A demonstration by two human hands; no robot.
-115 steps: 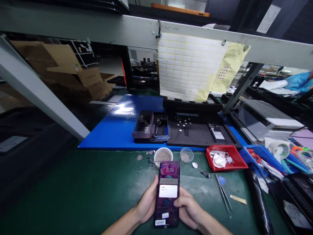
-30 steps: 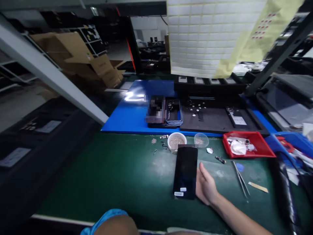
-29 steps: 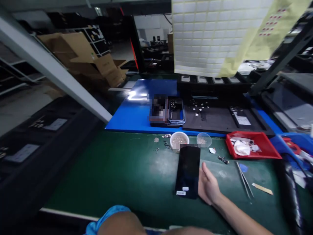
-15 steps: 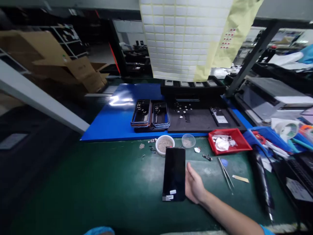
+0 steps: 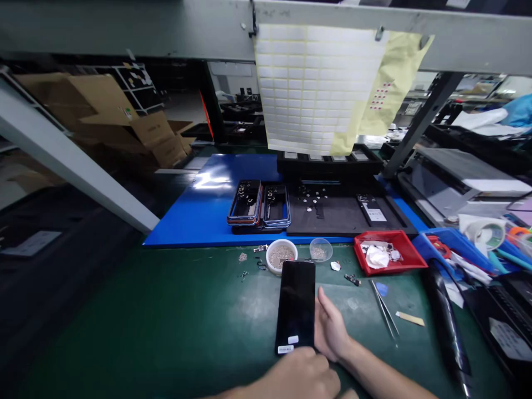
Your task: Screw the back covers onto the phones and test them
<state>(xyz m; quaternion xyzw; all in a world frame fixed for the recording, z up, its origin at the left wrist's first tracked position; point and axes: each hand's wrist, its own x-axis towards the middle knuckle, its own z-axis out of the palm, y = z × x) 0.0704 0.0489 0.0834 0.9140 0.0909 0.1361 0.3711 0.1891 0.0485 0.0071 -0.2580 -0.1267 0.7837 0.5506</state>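
Observation:
A black smartphone (image 5: 296, 307) is held nearly upright with its dark screen toward me. Two small white labels (image 5: 293, 339) stick to its lower part. My right hand (image 5: 330, 327) grips it from the right, thumb up beside the edge, the other fingers hidden behind. Slightly blurred, my left hand (image 5: 297, 377) is at the phone's bottom edge with its fingers curled in; whatever they hold, if anything, is hidden. Just beyond the phone's top stand a white bowl (image 5: 270, 261) of tiny screws and a clear cup (image 5: 326, 256) with small parts.
Tweezers (image 5: 384, 309), a yellowish strip (image 5: 410, 318) and a black electric screwdriver (image 5: 446, 327) lie to the right. A red bin (image 5: 388, 267) holds scraps. Stacked phone frames (image 5: 245, 202) and a black tray (image 5: 341, 219) rest on a blue mat (image 5: 187, 221). Label sheets (image 5: 311, 88) hang above.
My left hand has come up from the bottom edge to the phone's lower end. The camera view has tilted up slightly; my right hand still holds the phone.

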